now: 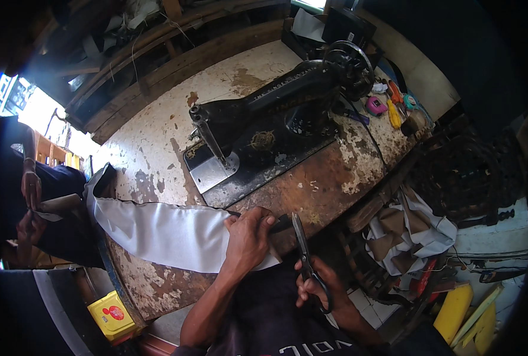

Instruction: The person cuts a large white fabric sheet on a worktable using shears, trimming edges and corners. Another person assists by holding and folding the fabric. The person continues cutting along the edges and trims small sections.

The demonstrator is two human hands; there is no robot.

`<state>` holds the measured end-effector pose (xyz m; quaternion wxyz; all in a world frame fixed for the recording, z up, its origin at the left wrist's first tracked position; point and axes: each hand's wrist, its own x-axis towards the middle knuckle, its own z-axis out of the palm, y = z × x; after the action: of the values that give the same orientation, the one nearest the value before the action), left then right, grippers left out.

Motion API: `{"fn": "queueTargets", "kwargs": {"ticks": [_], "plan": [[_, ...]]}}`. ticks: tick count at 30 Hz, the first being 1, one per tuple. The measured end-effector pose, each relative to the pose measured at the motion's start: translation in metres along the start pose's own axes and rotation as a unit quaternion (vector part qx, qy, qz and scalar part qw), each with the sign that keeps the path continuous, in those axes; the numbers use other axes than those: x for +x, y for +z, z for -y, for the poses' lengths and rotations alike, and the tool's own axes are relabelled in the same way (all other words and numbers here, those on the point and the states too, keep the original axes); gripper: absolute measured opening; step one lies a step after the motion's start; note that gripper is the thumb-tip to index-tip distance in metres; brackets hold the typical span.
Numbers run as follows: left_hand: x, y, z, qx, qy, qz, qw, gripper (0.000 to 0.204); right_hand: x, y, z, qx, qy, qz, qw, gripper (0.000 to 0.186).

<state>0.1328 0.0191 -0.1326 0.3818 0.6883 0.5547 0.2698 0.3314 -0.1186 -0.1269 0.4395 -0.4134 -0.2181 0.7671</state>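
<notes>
A long strip of white fabric [163, 231] with a dark edge lies across the near left part of the worn table. My left hand [249, 237] is closed on its right end, thumb and fingers pinching the dark edge. A short black end [282, 223] sticks out to the right of those fingers. In my right hand [318, 283] is a pair of scissors [302, 240], its dark handles among my fingers. The blades point away from me, close together, just right of the black end and apart from the fabric.
A black sewing machine [276, 113] stands on the table [139, 285]. Tape measures [376, 105] and small tools lie at its right. Crumpled fabric [412, 237] and yellow foam pieces [454, 308] are at the right. At the left, another person's hands [31, 190] hold a piece of material.
</notes>
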Motion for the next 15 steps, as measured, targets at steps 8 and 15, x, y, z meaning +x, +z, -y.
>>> {"fn": "queueTargets", "kwargs": {"ticks": [8,15], "plan": [[-0.002,-0.008,-0.011,0.045,0.030,0.026,0.998,0.018,-0.002,-0.005,0.003,0.049,0.067,0.043,0.996,0.046],[-0.047,-0.003,-0.012,0.005,0.174,-0.099,0.980,0.045,-0.002,-0.008,0.028,-0.074,-0.044,-0.074,0.994,0.057]]}}
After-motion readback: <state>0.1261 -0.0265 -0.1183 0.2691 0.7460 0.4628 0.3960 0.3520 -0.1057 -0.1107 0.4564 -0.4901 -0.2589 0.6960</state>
